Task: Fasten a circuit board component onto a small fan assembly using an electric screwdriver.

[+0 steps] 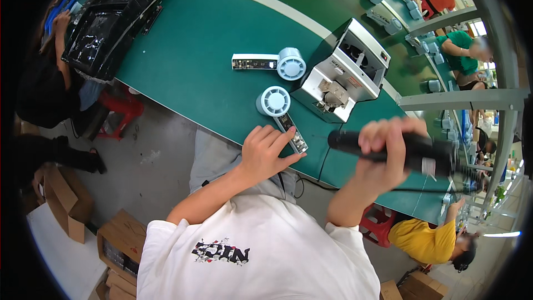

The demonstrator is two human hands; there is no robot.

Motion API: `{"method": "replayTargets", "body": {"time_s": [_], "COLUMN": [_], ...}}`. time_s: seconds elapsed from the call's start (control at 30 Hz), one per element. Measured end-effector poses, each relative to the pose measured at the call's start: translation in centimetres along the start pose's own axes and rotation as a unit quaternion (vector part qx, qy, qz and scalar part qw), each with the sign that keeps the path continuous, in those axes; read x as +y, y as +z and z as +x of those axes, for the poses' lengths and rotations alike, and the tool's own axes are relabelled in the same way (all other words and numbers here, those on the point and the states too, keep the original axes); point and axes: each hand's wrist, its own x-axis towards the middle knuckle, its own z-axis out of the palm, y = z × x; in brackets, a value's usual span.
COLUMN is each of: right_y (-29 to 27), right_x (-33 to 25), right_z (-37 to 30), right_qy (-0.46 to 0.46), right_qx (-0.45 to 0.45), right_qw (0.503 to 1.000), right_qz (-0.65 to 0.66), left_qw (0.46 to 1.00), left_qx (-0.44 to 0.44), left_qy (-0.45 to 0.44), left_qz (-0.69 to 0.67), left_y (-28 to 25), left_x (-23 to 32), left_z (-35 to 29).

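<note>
A light-blue handheld fan [275, 101] lies on the green table in front of me, its round head away from my body and its handle uncovered, showing electronic parts inside. My left hand [265, 153] holds that handle at its near end, fingers along one side and thumb at the tip. Raised to the right is my right hand [383, 155], wrapped round a black electric screwdriver [427, 153], somewhat blurred. Its cable trails off beside it. Farther up the table rests a second handheld fan [291, 64], also with its handle uncovered and touched by no hand.
Just beyond the fans stands a silver screw feeder [344, 75]. A black plastic crate [119, 19] sits at the far left, near a co-worker's arm. More fans [383, 22] line a bench at the upper right. Cardboard boxes [122, 233] are on the left floor.
</note>
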Motion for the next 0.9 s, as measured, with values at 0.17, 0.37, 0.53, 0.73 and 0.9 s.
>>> {"method": "replayTargets", "body": {"time_s": [0.17,0.37,0.53,0.73,0.9], "right_y": [-0.1,-0.5,-0.8,-0.4,-0.4], "right_x": [-1.1,-0.2,0.1,0.0,0.3], "right_z": [-3.5,-4.1,-4.2,-4.2,-3.9], "right_qy": [0.018,0.043,0.043,0.039,0.032], "right_qx": [-0.009,0.000,0.002,-0.009,-0.015], "right_qw": [1.000,0.999,0.999,0.998,0.999], "right_qz": [-0.018,-0.032,-0.032,-0.043,-0.038], "left_qw": [1.000,1.000,1.000,1.000,1.000], "left_qx": [0.003,0.011,0.013,0.010,0.007], "left_qy": [0.009,0.012,0.006,0.007,0.012], "left_qz": [-0.007,-0.012,-0.013,-0.012,-0.011], "left_y": [0.2,0.5,0.5,0.5,0.4], "left_x": [-0.4,-0.5,-0.3,-0.5,-0.5], "left_z": [0.1,-0.1,-0.1,-0.2,-0.1]}}
